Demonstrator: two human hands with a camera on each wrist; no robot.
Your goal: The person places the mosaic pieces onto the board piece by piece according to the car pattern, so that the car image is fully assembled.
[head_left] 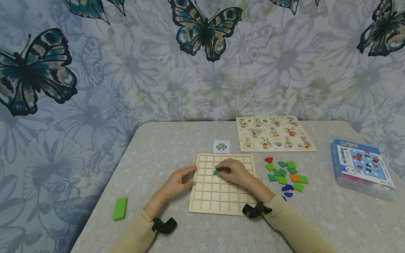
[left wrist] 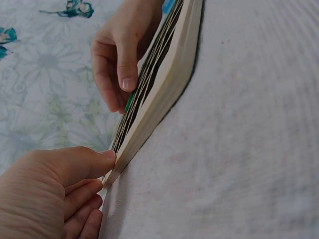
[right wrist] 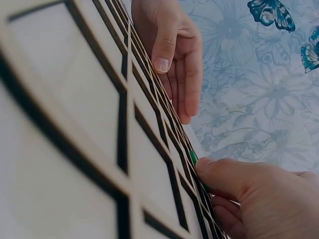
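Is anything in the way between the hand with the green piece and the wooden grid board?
Nothing visible is. The right hand already holds the green piece down on the wooden grid board, on a square in the upper rows. The left hand only rests at the board's left edge, off to the side.

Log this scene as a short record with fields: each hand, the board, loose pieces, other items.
left hand: steadies the left edge of the wooden grid board, thumb on its rim
right hand: presses a green piece into a cell in the board's upper rows
loose pieces: green, orange, red and blue, right of the board
pattern card: just behind the board
green block: alone, left of the board
animal puzzle: far side of table
blue box: right edge
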